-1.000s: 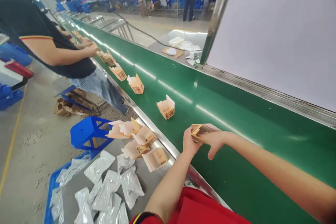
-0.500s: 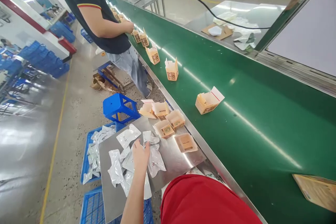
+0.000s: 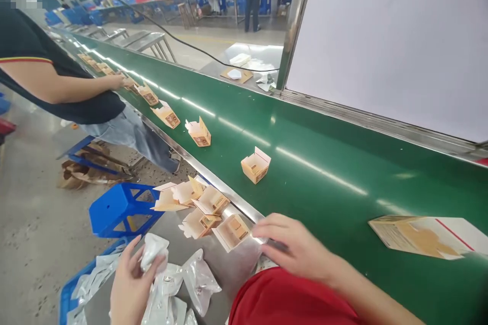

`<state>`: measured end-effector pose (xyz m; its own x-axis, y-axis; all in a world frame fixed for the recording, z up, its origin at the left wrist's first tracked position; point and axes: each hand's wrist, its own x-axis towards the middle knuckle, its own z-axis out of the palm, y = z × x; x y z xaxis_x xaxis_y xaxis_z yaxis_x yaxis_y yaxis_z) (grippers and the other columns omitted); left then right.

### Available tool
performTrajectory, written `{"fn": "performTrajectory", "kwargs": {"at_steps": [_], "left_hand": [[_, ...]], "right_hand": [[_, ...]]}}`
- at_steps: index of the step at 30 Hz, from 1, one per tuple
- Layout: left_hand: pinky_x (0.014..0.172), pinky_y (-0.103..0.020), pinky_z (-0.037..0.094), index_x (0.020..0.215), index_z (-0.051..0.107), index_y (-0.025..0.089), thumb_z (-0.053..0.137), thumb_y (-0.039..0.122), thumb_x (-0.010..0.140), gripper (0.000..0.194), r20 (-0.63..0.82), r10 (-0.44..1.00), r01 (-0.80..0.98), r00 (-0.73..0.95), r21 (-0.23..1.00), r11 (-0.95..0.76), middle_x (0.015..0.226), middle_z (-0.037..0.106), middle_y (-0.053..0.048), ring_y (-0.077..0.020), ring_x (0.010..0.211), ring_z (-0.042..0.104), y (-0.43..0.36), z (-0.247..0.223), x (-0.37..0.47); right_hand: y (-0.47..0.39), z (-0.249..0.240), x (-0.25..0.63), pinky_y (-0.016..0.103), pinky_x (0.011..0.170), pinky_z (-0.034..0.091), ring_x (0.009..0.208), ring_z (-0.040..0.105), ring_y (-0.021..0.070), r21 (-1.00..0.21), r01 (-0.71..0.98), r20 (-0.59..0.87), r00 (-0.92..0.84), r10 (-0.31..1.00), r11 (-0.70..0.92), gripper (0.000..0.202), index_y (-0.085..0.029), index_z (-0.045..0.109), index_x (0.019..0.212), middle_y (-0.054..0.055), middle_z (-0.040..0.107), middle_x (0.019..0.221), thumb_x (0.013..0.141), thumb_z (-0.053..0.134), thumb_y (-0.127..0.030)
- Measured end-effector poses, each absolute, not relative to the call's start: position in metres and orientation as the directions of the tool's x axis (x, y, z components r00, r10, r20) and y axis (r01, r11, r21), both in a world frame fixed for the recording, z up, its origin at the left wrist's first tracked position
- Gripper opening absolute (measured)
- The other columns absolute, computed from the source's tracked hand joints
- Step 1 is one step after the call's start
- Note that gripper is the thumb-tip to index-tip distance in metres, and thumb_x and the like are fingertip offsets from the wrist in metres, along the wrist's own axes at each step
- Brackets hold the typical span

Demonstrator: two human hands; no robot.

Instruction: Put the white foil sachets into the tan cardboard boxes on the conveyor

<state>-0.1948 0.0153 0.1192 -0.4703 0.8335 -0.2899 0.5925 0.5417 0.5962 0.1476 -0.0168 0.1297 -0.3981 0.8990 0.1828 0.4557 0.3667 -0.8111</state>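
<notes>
My left hand [image 3: 131, 279] is closed around a white sealed pouch [image 3: 154, 251], lifted over the metal side table [image 3: 229, 277]. More shiny white pouches [image 3: 200, 282] lie below and beside it. My right hand [image 3: 295, 246] reaches over the near rail of the conveyor, fingers apart with nothing between them. Just left of its fingertips is an open printed carton [image 3: 232, 232] on the table; whether they touch, I cannot tell. Several other open cartons [image 3: 211, 199] cluster behind that one at the table's far end.
A green conveyor belt [image 3: 324, 233] runs diagonally past, carrying spaced-out open cartons [image 3: 256, 166] and a larger one [image 3: 419, 236] at right. A co-worker [image 3: 57, 81] stands at the belt on the left. A blue stool [image 3: 110, 208] and a blue crate [image 3: 64, 294] of pouches are beside the table.
My left hand has picked up a pouch from the pile. My right hand has come into view by the cartons. The view has swung to the right and up.
</notes>
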Motion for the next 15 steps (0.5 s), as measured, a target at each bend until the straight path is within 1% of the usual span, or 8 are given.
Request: {"fn": "performTrajectory", "kwargs": {"at_steps": [2, 3, 5, 7, 9, 11, 13, 15], "left_hand": [[0.069, -0.036, 0.050, 0.128, 0.042, 0.030, 0.080, 0.044, 0.045, 0.092, -0.426, 0.886, 0.322, -0.182, 0.825, 0.464, 0.106, 0.064, -0.007, -0.0275, 0.081, 0.063, 0.004, 0.142, -0.159], [0.064, -0.033, 0.049, 0.127, 0.041, 0.030, 0.084, 0.042, 0.041, 0.097, -0.478, 0.878, 0.179, 0.004, 0.864, 0.470, 0.101, 0.066, -0.007, -0.0242, 0.073, 0.063, 0.000, 0.147, -0.134], [0.060, -0.028, 0.047, 0.125, 0.041, 0.029, 0.087, 0.036, 0.037, 0.099, -0.524, 0.800, -0.041, 0.294, 0.829, 0.558, 0.092, 0.067, -0.005, -0.0199, 0.067, 0.061, -0.003, 0.143, -0.081], [0.060, -0.026, 0.046, 0.120, 0.045, 0.027, 0.087, 0.036, 0.040, 0.091, -0.531, 0.723, -0.180, 0.443, 0.737, 0.652, 0.087, 0.065, -0.004, -0.0183, 0.068, 0.061, 0.003, 0.125, -0.032], [0.067, -0.029, 0.049, 0.112, 0.049, 0.021, 0.080, 0.047, 0.053, 0.071, -0.567, 0.713, -0.286, 0.412, 0.662, 0.692, 0.091, 0.063, -0.006, -0.0197, 0.076, 0.062, 0.015, 0.099, 0.008], [0.084, -0.036, 0.048, 0.110, 0.048, 0.018, 0.065, 0.053, 0.067, 0.058, -0.609, 0.776, -0.326, 0.165, 0.709, 0.625, 0.104, 0.059, -0.011, -0.0234, 0.095, 0.060, 0.032, 0.068, 0.040], [0.103, -0.041, 0.036, 0.118, 0.040, 0.018, 0.064, 0.045, 0.070, 0.060, -0.495, 0.856, -0.156, -0.148, 0.866, 0.474, 0.123, 0.049, -0.014, -0.0267, 0.119, 0.048, 0.049, 0.035, 0.067], [0.111, -0.044, 0.024, 0.130, 0.029, 0.020, 0.072, 0.031, 0.061, 0.081, -0.247, 0.934, 0.163, -0.258, 0.942, 0.294, 0.138, 0.034, -0.016, -0.0290, 0.133, 0.031, 0.065, 0.005, 0.089]], "right_hand": [[-0.005, 0.131, 0.127, 0.037, 0.102, 0.036, 0.122, 0.041, 0.0221, -0.851, 0.305, 0.244, -0.488, 0.838, 0.426, 0.043, -0.023, 0.053, 0.127, 0.010, 0.041, 0.138, 0.087, 0.057, -0.037], [-0.001, 0.131, 0.125, 0.039, 0.103, 0.034, 0.124, 0.039, 0.0233, -0.864, 0.245, 0.257, -0.536, 0.804, 0.439, 0.050, -0.024, 0.049, 0.131, 0.010, 0.037, 0.141, 0.085, 0.060, -0.039], [0.000, 0.129, 0.139, 0.034, 0.094, 0.041, 0.111, 0.049, 0.0208, -0.904, 0.177, 0.221, -0.585, 0.780, 0.389, 0.046, -0.024, 0.055, 0.126, 0.008, 0.054, 0.123, 0.083, 0.063, -0.036], [-0.002, 0.124, 0.167, 0.028, 0.080, 0.046, 0.090, 0.056, 0.0170, -0.943, 0.231, 0.088, -0.519, 0.850, 0.239, 0.035, -0.024, 0.064, 0.113, 0.003, 0.065, 0.095, 0.079, 0.065, -0.030], [-0.003, 0.117, 0.199, 0.027, 0.073, 0.048, 0.081, 0.058, 0.0168, -0.926, 0.375, -0.053, -0.255, 0.965, 0.049, 0.030, -0.023, 0.067, 0.103, 0.002, 0.065, 0.088, 0.073, 0.067, -0.027], [0.004, 0.109, 0.223, 0.028, 0.071, 0.049, 0.082, 0.060, 0.0185, -0.870, 0.486, -0.034, 0.111, 0.993, -0.085, 0.032, -0.021, 0.065, 0.103, 0.004, 0.064, 0.098, 0.073, 0.065, -0.031], [0.020, 0.100, 0.234, 0.029, 0.072, 0.050, 0.091, 0.058, 0.0214, -0.804, 0.588, 0.164, 0.367, 0.916, -0.091, 0.034, -0.019, 0.061, 0.105, 0.007, 0.060, 0.109, 0.076, 0.061, -0.036], [0.040, 0.091, 0.234, 0.029, 0.074, 0.050, 0.098, 0.056, 0.0220, -0.691, 0.723, 0.357, 0.370, 0.858, -0.024, 0.034, -0.018, 0.058, 0.111, 0.008, 0.058, 0.113, 0.080, 0.056, -0.032]]}}
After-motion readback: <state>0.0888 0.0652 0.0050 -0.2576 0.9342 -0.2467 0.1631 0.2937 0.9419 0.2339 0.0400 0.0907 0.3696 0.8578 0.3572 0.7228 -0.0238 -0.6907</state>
